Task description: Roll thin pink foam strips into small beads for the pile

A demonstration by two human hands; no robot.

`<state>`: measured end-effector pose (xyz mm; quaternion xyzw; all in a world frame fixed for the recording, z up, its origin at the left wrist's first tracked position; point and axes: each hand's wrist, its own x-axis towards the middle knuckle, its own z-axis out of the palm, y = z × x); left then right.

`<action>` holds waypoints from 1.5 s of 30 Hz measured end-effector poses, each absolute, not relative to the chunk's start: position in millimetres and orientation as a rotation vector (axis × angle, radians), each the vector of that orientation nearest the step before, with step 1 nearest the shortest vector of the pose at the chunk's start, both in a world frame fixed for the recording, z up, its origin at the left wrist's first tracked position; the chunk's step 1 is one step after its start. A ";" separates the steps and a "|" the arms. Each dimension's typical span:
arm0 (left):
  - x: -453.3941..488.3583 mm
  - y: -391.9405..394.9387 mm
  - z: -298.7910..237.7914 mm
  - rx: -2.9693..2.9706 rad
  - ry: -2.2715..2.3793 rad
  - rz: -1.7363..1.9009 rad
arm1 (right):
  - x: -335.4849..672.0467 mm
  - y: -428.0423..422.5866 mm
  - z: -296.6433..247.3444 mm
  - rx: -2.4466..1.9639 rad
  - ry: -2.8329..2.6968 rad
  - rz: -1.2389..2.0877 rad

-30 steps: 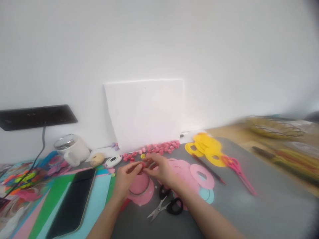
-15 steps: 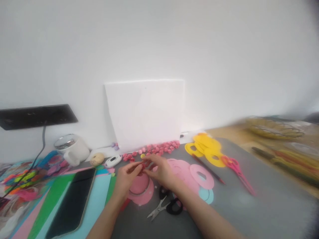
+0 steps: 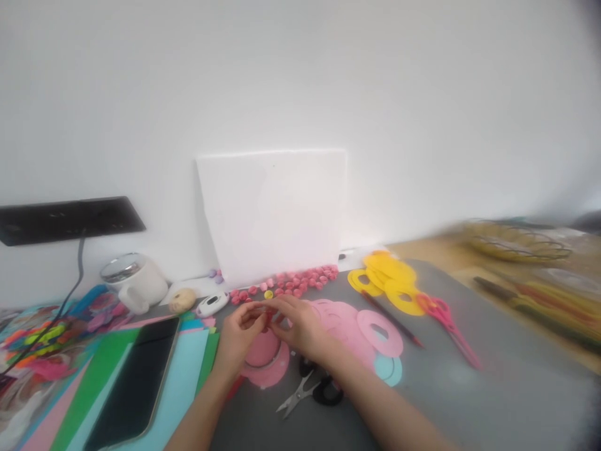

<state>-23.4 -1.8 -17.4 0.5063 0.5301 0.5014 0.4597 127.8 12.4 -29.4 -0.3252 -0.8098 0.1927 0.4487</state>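
Note:
Both my hands meet above the mat, fingers bent around a small red paper piece (image 3: 268,318), mostly hidden by the fingertips. My left hand (image 3: 237,326) pinches it from the left. From the right, my right hand (image 3: 300,326) has its thumb and fingers closed on it. Right below lie round pink paper pieces (image 3: 270,374). Behind the fingers, many small pink and red rolled paper flowers (image 3: 300,282) line the foot of a white board, with one yellow piece (image 3: 268,294) among them. Black-handled scissors (image 3: 300,394) lie spread near my right wrist.
A phone (image 3: 136,382) rests on coloured paper sheets (image 3: 79,401) at left, by a white mug (image 3: 141,291). On the right lie pink paper rings (image 3: 380,332), yellow paper rings (image 3: 389,275), a pencil (image 3: 392,316) and pink scissors (image 3: 451,329). The white board (image 3: 277,216) leans against the wall.
My fingers have drawn closer together around the red paper piece, with the right fingers now reaching over toward the left ones. The yellow piece behind them shows more fully.

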 end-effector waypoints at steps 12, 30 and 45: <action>-27.1 -0.8 -19.2 1.362 1.354 1.208 | 128.9 13.0 -32.0 -0.832 -1.930 0.547; -25.8 -1.4 -13.7 1.337 1.469 1.255 | 227.7 64.7 -30.0 -1.738 -1.558 0.333; -32.7 2.5 -19.8 1.530 1.593 1.290 | 225.2 60.4 -23.2 -1.856 -1.559 0.336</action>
